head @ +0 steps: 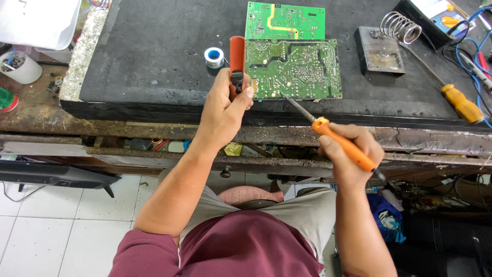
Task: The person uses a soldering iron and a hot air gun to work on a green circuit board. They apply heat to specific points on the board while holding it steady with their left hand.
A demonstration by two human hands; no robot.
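Note:
My left hand [224, 110] grips a red-handled tool [237, 57], likely a desoldering pump, held upright at the left edge of a green circuit board [294, 69]. My right hand [351, 149] holds an orange-handled soldering iron [344, 144]; its metal tip reaches up to the board's near edge. A second green board [284, 21] lies just behind the first. Both boards rest on a dark mat [148, 56] on the workbench.
A solder spool [214, 56] sits left of the boards. A metal iron stand with a coil [389, 43] is at the right, an orange-handled screwdriver [461, 102] and blue cables beyond it. A white cup [19, 66] stands far left. White floor tiles lie below.

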